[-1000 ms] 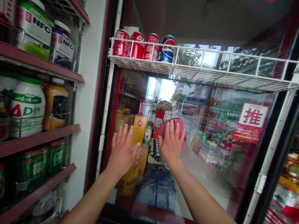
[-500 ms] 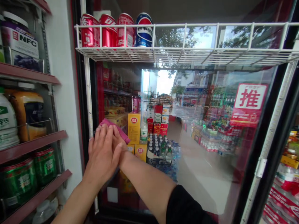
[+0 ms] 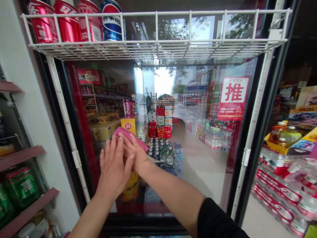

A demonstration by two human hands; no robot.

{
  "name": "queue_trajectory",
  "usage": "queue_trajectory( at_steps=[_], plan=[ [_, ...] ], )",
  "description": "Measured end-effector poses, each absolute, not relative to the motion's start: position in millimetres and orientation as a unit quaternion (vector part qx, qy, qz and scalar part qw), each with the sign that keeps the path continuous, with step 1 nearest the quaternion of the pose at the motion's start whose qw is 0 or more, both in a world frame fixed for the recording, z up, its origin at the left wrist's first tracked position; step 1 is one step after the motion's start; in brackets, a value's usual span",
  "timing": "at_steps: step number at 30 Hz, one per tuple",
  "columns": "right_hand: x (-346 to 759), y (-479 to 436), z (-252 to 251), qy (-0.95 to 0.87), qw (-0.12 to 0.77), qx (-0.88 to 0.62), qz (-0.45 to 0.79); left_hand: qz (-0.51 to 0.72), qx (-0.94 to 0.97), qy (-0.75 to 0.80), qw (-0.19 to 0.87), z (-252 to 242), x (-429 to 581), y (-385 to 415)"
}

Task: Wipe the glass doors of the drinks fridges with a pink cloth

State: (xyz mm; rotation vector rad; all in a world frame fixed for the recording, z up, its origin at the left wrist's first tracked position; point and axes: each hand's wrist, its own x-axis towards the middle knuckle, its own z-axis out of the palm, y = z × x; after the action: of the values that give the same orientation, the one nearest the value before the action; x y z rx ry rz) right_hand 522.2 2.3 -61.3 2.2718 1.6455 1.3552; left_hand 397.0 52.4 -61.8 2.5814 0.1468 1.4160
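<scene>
A glass door (image 3: 203, 158) of a drinks fridge stands in front of me, mirroring the shop and street. My right hand (image 3: 135, 150) presses a pink cloth (image 3: 128, 136) flat against the glass at centre left, its fingers stretched over the cloth. My left hand (image 3: 114, 167) lies open on the glass, overlapping the right hand's wrist side, fingers pointing up. A white wire shelf (image 3: 153, 49) is fixed to the door above both hands.
Red cola cans (image 3: 64, 24) and a blue Pepsi can (image 3: 112, 23) stand at the wire shelf's left end. Dark red shelves (image 3: 22, 155) with green cans are at the left. Bottled drinks (image 3: 282, 172) are stacked at the right. A red push sign (image 3: 232, 97) is on the glass.
My right hand has swept the pink cloth leftward across the glass, from right of the left hand to beside and behind it. My view has turned right and down.
</scene>
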Motion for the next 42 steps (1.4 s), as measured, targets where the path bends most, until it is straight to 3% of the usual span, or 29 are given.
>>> queue_trajectory(
  at_steps=[16, 32, 42],
  plan=[
    [547.9, -181.4, -50.8, 0.407, -0.063, 0.751, 0.516, 0.477, 0.869, -0.075, 0.108, -58.4, 448.8, -60.9],
    [583.2, -338.0, -34.3, 0.206, -0.075, 0.793, 0.569, 0.473, 0.857, -0.185, 0.09, -36.6, 490.2, -180.5],
    [592.3, -404.4, -45.4, 0.18, -0.026, 0.775, 0.605, 0.489, 0.84, -0.221, 0.083, -29.1, 496.3, -198.1]
  ],
)
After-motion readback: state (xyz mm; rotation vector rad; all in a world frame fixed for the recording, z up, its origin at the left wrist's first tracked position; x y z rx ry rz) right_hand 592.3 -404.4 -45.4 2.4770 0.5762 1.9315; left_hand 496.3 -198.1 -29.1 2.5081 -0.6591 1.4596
